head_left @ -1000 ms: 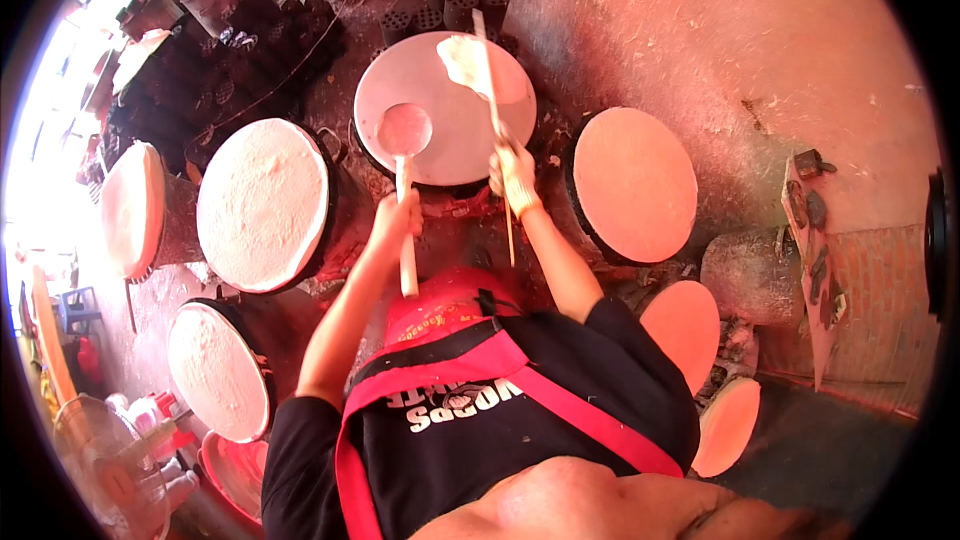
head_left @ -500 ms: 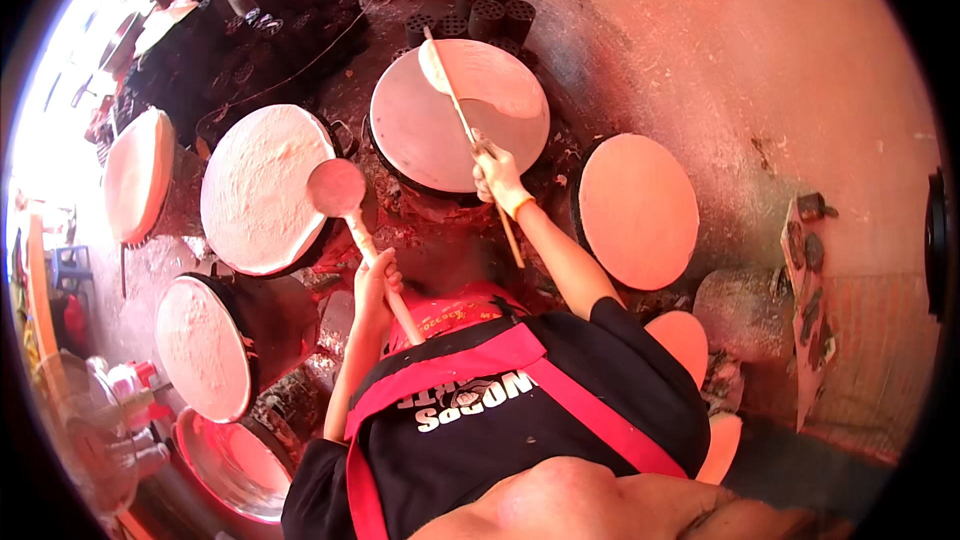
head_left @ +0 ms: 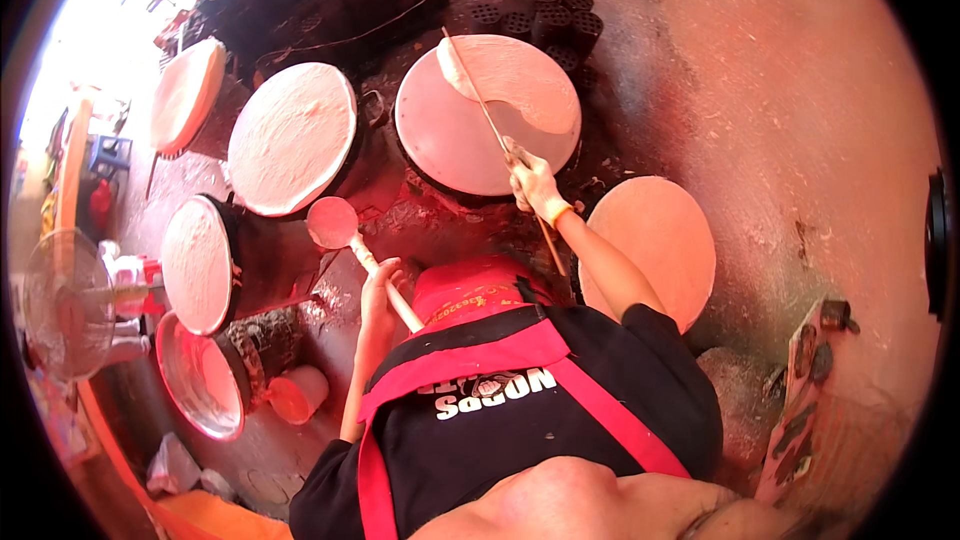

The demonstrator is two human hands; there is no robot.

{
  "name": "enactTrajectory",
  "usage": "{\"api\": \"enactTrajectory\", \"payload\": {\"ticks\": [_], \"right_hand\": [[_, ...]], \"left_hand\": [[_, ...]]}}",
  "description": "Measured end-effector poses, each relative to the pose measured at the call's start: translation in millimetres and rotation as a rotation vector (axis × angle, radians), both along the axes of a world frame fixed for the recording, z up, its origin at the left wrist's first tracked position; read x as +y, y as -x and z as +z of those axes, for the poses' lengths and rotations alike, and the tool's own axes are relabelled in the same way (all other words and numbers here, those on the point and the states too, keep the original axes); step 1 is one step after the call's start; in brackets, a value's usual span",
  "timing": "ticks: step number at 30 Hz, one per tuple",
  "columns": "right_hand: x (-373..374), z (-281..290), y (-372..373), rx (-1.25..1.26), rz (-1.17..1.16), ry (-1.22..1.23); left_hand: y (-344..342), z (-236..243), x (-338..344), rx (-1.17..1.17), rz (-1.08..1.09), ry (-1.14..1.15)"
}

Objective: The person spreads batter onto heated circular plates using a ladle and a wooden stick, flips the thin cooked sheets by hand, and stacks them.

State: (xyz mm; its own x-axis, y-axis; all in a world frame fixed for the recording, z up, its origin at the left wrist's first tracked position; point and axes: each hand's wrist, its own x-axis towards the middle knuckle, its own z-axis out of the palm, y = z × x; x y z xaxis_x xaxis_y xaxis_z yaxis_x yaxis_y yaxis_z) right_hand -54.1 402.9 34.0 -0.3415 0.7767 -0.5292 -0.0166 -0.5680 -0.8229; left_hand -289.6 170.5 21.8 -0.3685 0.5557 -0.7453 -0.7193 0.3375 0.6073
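Observation:
My right hand (head_left: 535,182) is closed round a long thin stick (head_left: 487,112), which lies slantwise across a round flat griddle (head_left: 450,152). Pale batter (head_left: 515,70) coats the far and right part of that griddle, with a thick ridge at its left end beside the stick. Lower left, my left hand (head_left: 378,292) grips a long-handled ladle (head_left: 332,222). The ladle's round bowl is held up, apart from the griddles, and batter clings to its handle. Whether the bowl holds liquid I cannot tell.
More batter-coated round griddles stand around me: left (head_left: 293,140), far left (head_left: 188,95), lower left (head_left: 197,265) and right (head_left: 650,250). A wide basin (head_left: 200,375) and a pink jug (head_left: 298,395) sit lower left. Coal briquettes (head_left: 553,25) stand behind the middle griddle. A fan (head_left: 68,305) is at left.
The view has shifted, bringing the pink jug into sight. The ladle's bowl no longer overlaps the left griddle's edge. Batter reaches slightly further down the middle griddle's right side. Both hands keep their holds.

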Motion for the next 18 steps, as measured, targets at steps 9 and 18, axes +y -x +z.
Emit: {"api": "enactTrajectory", "payload": {"ticks": [9,18], "right_hand": [[63,-22,-84,-0.027,-0.181,-0.047],[59,2,-116,0.048,0.462,0.114]], "left_hand": [[-28,22,-14,0.02,0.15,0.06],[-39,39,-32,0.013,0.209,0.081]]}}
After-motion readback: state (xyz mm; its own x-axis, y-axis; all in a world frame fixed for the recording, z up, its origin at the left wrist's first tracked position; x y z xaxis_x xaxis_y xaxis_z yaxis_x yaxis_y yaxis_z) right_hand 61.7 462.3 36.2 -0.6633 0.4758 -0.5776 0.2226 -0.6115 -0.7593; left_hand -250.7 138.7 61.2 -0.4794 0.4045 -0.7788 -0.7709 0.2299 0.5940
